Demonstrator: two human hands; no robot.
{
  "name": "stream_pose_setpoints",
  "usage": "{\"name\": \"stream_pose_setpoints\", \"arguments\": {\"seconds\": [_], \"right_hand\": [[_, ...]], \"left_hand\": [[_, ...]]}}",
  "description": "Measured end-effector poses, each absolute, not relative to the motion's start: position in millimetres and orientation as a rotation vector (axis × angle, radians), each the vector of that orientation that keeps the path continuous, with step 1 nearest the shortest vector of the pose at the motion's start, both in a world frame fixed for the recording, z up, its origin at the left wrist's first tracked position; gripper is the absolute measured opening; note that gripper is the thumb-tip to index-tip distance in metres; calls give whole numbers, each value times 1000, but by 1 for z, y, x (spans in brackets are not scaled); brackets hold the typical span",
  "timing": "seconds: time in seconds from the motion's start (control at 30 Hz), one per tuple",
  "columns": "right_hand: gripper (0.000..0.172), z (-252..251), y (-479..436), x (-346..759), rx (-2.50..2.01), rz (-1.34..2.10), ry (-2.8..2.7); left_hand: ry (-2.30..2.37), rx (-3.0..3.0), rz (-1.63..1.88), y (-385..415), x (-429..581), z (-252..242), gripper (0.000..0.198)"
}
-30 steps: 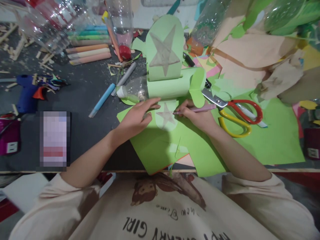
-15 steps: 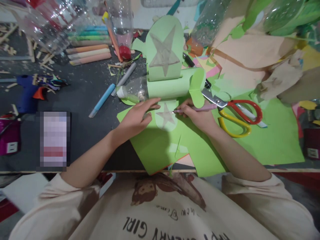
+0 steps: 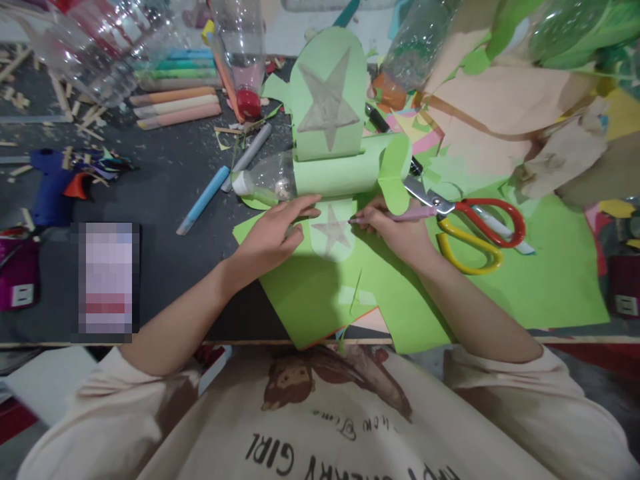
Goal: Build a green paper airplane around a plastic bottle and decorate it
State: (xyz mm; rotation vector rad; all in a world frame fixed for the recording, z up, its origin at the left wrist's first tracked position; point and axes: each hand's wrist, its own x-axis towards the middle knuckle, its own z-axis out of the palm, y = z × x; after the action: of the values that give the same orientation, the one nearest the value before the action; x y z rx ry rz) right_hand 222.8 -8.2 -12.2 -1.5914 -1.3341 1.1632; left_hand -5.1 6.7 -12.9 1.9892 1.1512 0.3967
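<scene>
A paper airplane model (image 3: 345,172) lies in front of me, made of a clear plastic bottle (image 3: 273,175) wrapped in light green paper, with rounded wings. The far wing (image 3: 327,93) bears a large grey star; a smaller star (image 3: 330,230) is on the near wing. My left hand (image 3: 275,230) rests with fingers outstretched at the near wing's left edge, by the bottle. In my right hand (image 3: 387,223) is a pinkish-purple marker (image 3: 415,214), its tip at the right point of the smaller star. Green paper sheets (image 3: 320,300) lie underneath.
Scissors (image 3: 470,227) with red and yellow handles lie right of my right hand. A blue marker (image 3: 203,200), a grey marker (image 3: 253,150), a blue glue gun (image 3: 50,183) and a phone (image 3: 107,277) are on the left. Plastic bottles (image 3: 240,53) and paper scraps (image 3: 480,107) crowd the back.
The marker tip has shifted slightly right along the small star's right point. My left hand and the airplane model hold their places.
</scene>
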Motion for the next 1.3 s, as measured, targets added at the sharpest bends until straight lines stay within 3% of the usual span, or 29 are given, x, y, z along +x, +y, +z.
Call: {"name": "stream_pose_setpoints", "arguments": {"seconds": [1.3], "right_hand": [[21,-19,-17,224,-1555,1347,-1362]], "left_hand": [[1129,2009,428,7,-5,-17,58]]}}
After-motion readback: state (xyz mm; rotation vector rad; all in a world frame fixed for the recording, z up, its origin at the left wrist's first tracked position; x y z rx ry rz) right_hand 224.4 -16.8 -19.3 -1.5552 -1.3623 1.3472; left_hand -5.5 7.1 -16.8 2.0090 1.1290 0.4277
